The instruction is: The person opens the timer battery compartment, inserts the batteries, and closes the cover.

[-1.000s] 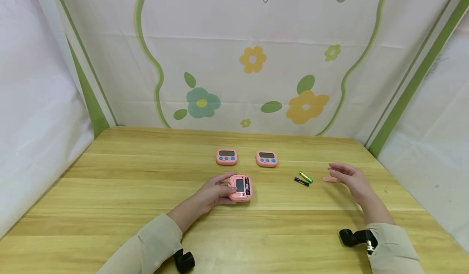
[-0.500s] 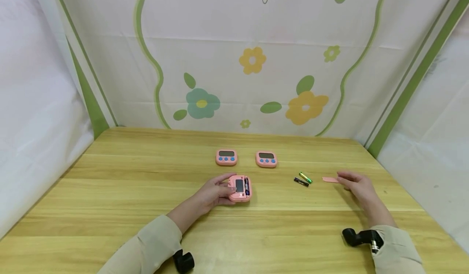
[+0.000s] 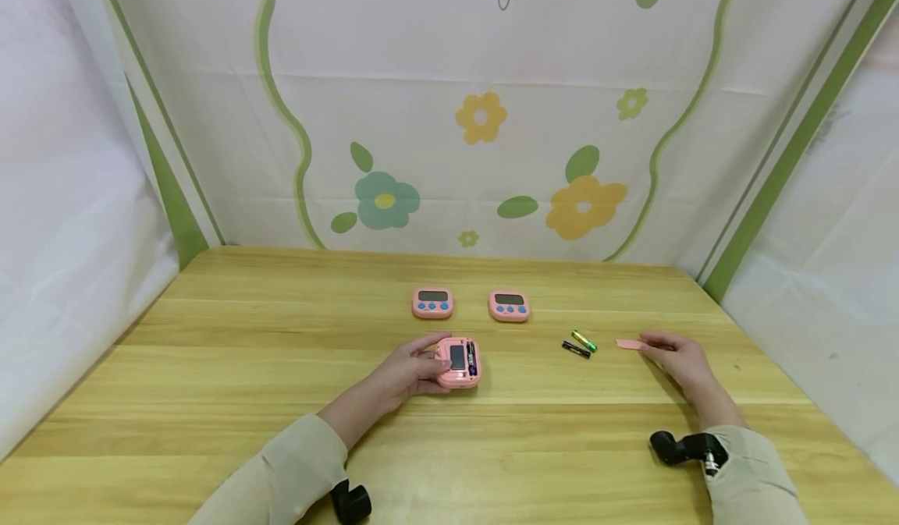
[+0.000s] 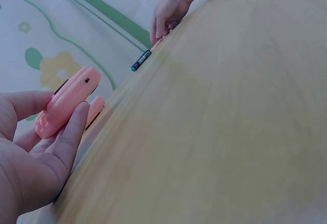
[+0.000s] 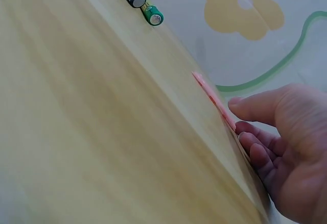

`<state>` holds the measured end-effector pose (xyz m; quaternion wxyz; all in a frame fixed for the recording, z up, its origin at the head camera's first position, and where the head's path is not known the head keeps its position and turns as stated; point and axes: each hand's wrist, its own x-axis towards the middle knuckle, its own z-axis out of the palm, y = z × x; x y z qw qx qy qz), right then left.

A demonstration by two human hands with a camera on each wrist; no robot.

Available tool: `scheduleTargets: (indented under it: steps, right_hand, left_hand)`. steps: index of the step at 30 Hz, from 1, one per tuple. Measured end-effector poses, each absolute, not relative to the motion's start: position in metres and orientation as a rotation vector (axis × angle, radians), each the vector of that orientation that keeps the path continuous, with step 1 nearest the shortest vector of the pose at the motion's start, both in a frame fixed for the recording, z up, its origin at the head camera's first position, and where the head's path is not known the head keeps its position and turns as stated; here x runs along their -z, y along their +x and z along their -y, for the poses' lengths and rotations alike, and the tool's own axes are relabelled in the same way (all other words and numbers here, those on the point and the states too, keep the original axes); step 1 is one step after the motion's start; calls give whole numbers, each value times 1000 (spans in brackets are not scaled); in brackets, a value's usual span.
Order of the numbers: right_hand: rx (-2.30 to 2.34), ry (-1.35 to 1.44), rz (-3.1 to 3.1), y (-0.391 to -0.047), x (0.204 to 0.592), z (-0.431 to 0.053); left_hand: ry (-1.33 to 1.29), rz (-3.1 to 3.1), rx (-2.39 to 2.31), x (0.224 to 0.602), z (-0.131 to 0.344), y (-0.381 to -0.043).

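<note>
Left hand (image 3: 413, 367) grips nearest timer (image 3: 460, 360); right hand (image 3: 683, 360), loosely parted, touches cover (image 3: 627, 345).
A shallow pinch could drop the thin cover.

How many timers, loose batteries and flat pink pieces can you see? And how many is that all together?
Timers: 3, one in the left hand
Loose batteries: 2, one black, one green
Flat pink piece: 1, at the right hand
Total: 6

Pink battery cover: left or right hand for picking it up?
Probably the right hand: it is at one end of the pink battery cover, while the left hand holds the opened pink timer, farther off.
</note>
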<state>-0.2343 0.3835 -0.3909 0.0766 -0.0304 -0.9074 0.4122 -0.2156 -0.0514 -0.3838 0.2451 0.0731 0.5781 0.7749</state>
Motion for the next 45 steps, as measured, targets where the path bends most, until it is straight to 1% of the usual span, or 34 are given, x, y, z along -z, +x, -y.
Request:
scheduleTargets:
  steps: [13, 21, 27, 38, 45]
  right_hand:
    - [-1085, -22, 2787, -239, 392, -379]
    - [-964, -35, 2786, -241, 396, -379]
    - [-972, -57, 2772, -241, 394, -378]
    - [-1068, -60, 2766, -239, 388, -373]
    - [-1498, -87, 2634, -236, 378, -369]
  left_hand:
    - [243, -1567, -2113, 385, 53, -216]
    - [246, -1562, -2117, 386, 53, -216]
    - [230, -1585, -2108, 385, 53, -215]
    - [221, -1589, -2104, 384, 52, -216]
    - [192, -1591, -2104, 386, 51, -217]
